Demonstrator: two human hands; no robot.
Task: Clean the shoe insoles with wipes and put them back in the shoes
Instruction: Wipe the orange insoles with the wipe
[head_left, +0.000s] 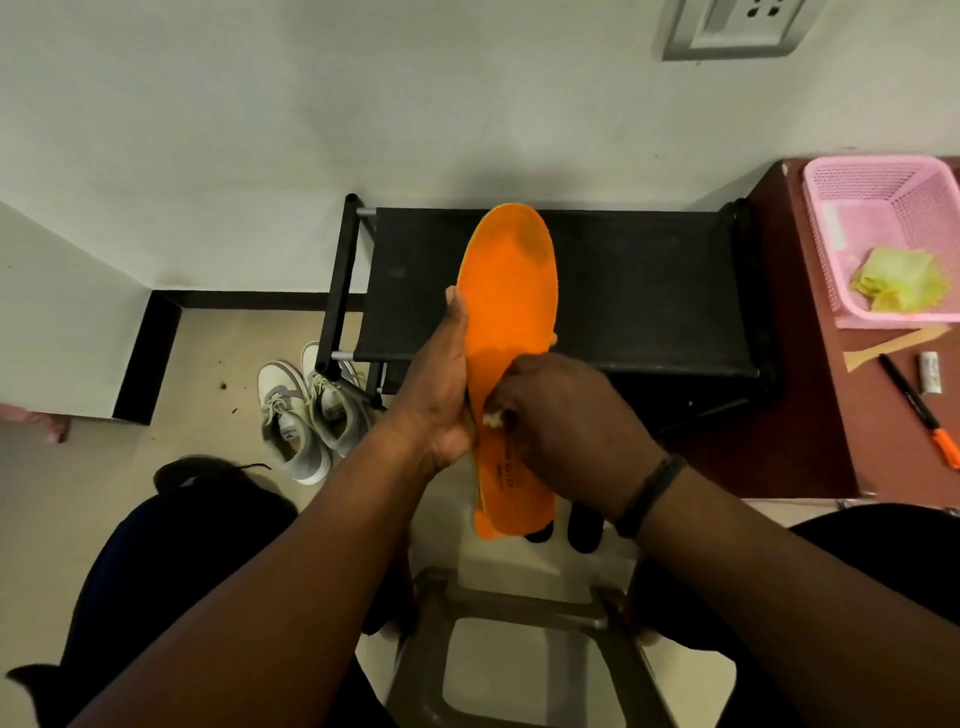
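An orange insole (511, 312) is held upright in front of me, toe end up, over a black shoe rack (649, 291). My left hand (441, 384) grips its left edge near the middle, thumb up along the side. My right hand (566, 426) pinches a small white wipe (493, 418) and presses it against the insole's lower half. A pair of grey and white sneakers (306, 415) stands on the floor left of the rack.
On a brown table (810, 415) at the right sit a pink basket (883, 208) with yellow-green cloth (901, 283), a black and orange marker (919, 410) and a small white tube (930, 371). A brown stool (519, 613) stands between my knees.
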